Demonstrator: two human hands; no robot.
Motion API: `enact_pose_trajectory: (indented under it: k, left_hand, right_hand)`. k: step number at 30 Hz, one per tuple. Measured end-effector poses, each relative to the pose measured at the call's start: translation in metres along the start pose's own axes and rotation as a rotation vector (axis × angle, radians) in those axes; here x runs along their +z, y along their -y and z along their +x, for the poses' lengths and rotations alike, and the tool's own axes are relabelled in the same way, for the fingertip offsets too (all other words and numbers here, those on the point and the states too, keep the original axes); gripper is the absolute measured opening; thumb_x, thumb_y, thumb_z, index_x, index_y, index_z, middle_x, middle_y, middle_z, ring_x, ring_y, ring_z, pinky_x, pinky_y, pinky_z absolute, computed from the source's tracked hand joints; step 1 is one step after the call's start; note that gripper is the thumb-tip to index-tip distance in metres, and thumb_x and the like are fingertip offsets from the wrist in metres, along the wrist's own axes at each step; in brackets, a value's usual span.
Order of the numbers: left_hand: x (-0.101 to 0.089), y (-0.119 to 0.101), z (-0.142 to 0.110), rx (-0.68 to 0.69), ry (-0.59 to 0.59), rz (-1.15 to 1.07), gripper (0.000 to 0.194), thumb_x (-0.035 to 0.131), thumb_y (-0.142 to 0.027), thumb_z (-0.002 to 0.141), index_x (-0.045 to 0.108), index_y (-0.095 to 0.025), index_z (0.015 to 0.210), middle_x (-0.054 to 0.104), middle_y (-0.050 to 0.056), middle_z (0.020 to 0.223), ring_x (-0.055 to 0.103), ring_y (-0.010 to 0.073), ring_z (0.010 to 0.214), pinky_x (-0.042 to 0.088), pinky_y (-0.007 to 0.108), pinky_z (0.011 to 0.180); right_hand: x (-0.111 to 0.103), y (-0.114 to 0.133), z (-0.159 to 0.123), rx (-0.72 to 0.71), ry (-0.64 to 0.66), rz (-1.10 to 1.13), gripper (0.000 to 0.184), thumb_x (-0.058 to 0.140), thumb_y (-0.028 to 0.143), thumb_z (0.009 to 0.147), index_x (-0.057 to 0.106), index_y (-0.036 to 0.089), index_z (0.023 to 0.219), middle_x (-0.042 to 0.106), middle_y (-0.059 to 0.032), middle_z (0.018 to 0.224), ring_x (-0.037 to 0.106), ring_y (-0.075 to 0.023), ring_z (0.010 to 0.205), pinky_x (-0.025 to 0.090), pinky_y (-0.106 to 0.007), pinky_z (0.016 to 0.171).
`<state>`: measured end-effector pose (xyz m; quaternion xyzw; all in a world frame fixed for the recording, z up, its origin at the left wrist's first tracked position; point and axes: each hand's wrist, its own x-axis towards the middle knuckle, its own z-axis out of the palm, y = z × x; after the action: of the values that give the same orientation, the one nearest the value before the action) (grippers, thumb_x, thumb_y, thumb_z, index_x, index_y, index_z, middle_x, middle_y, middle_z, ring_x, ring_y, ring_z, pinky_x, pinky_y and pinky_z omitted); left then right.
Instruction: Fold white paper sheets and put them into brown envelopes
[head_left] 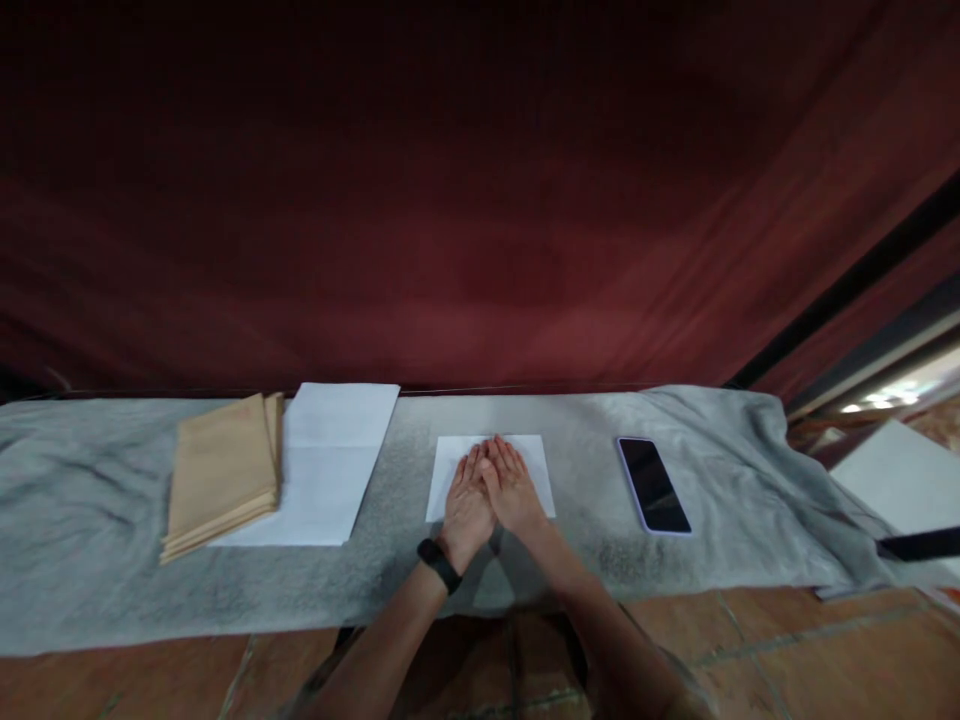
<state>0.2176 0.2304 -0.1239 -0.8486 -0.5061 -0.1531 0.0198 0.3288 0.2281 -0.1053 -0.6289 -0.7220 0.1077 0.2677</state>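
Note:
A small white sheet of paper [536, 465], perhaps folded, lies on the grey cloth in front of me. My left hand [469, 505] rests flat on its left part, fingers stretched out and pointing away from me. Beside it and slightly overlapping, my right hand [514, 490] also lies flat, its thumb across the left hand. Both palms face down and hide the middle of the paper. A black wristband [440, 565] circles my left wrist.
To the left, several brown paper envelopes [221, 465] are stacked, partly covering larger white sheets [337, 465] with a crease. A phone [654, 485] in a lilac case lies to the right. Grey cloth [585, 560] covers the narrow surface; a dark red curtain [480, 250] hangs behind.

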Motion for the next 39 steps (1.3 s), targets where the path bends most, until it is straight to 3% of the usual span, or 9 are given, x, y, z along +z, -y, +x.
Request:
enact_pose_trajectory:
  k: [6, 10, 13, 19, 27, 31, 36, 39]
  left_hand:
    - [0.001, 0.007, -0.003, 0.006, 0.01, 0.049, 0.063, 0.041, -0.02, 0.095, 0.029, -0.015, 0.156, 0.039, 0.013, 0.16, 0.029, 0.0242, 0.15, 0.027, 0.048, 0.123]
    - [-0.011, 0.01, -0.009, -0.028, 0.024, 0.044, 0.058, 0.033, -0.02, 0.098, 0.031, -0.013, 0.155, 0.038, 0.013, 0.16, 0.029, 0.0234, 0.15, 0.026, 0.048, 0.123]
    - [-0.018, 0.013, -0.014, -0.081, 0.036, 0.033, 0.056, 0.031, -0.031, 0.102, 0.034, -0.011, 0.153, 0.034, 0.014, 0.162, 0.027, 0.0243, 0.151, 0.024, 0.047, 0.123]
    - [-0.024, 0.011, -0.022, -0.149, 0.084, 0.016, 0.061, 0.036, -0.048, 0.102, 0.033, -0.018, 0.155, 0.029, 0.013, 0.164, 0.025, 0.0284, 0.152, 0.02, 0.053, 0.123]
    - [-0.033, 0.004, -0.022, -0.172, 0.129, 0.007, 0.06, 0.035, -0.045, 0.102, 0.038, -0.013, 0.153, 0.029, 0.015, 0.163, 0.025, 0.0302, 0.152, 0.015, 0.052, 0.125]
    - [-0.037, 0.003, -0.019, -0.164, 0.139, 0.002, 0.057, 0.035, -0.043, 0.103, 0.04, -0.015, 0.152, 0.031, 0.012, 0.163, 0.024, 0.03, 0.152, 0.015, 0.052, 0.125]
    - [-0.036, 0.0, -0.018, -0.139, 0.15, -0.013, 0.053, 0.036, -0.035, 0.102, 0.041, -0.02, 0.152, 0.032, 0.007, 0.163, 0.021, 0.0301, 0.153, 0.017, 0.055, 0.125]
    - [-0.035, -0.001, -0.018, -0.142, 0.164, -0.009, 0.053, 0.037, -0.031, 0.1, 0.042, -0.017, 0.151, 0.033, 0.008, 0.163, 0.023, 0.0307, 0.152, 0.019, 0.054, 0.124]
  right_hand:
    - [0.012, 0.006, 0.001, -0.033, 0.011, -0.028, 0.056, 0.017, 0.033, 0.107, 0.044, 0.012, 0.15, 0.046, -0.0131, 0.154, 0.037, -0.0224, 0.146, 0.028, -0.048, 0.121]
    - [0.009, -0.008, -0.005, -0.105, -0.011, -0.135, 0.054, 0.023, 0.034, 0.106, 0.045, 0.011, 0.15, 0.042, -0.0154, 0.156, 0.035, -0.0263, 0.147, 0.026, -0.05, 0.121]
    - [0.005, -0.022, -0.012, -0.129, -0.036, -0.236, 0.053, 0.031, 0.035, 0.105, 0.043, 0.011, 0.151, 0.039, -0.0176, 0.157, 0.035, -0.0302, 0.147, 0.027, -0.053, 0.118]
    - [-0.006, -0.049, -0.024, -0.139, -0.07, -0.413, 0.058, 0.029, 0.042, 0.105, 0.041, 0.009, 0.151, 0.039, -0.0204, 0.157, 0.038, -0.0318, 0.144, 0.03, -0.054, 0.116]
    - [-0.028, -0.075, -0.035, -0.026, -0.059, -0.534, 0.06, 0.029, 0.04, 0.104, 0.045, 0.002, 0.148, 0.047, -0.0235, 0.151, 0.044, -0.0368, 0.139, 0.03, -0.056, 0.115]
    - [-0.027, -0.061, -0.024, 0.061, -0.122, -0.474, 0.059, 0.027, 0.037, 0.104, 0.049, -0.001, 0.143, 0.043, -0.0267, 0.152, 0.037, -0.0383, 0.144, 0.028, -0.058, 0.116]
    - [-0.005, -0.024, -0.012, -0.11, 0.037, -0.275, 0.054, 0.024, 0.032, 0.105, 0.044, 0.01, 0.15, 0.038, -0.0156, 0.159, 0.029, -0.029, 0.149, 0.026, -0.051, 0.118]
    - [0.003, -0.013, -0.012, -0.112, 0.08, -0.262, 0.052, 0.025, 0.03, 0.104, 0.046, 0.014, 0.149, 0.04, -0.013, 0.158, 0.029, -0.0294, 0.148, 0.02, -0.054, 0.12]
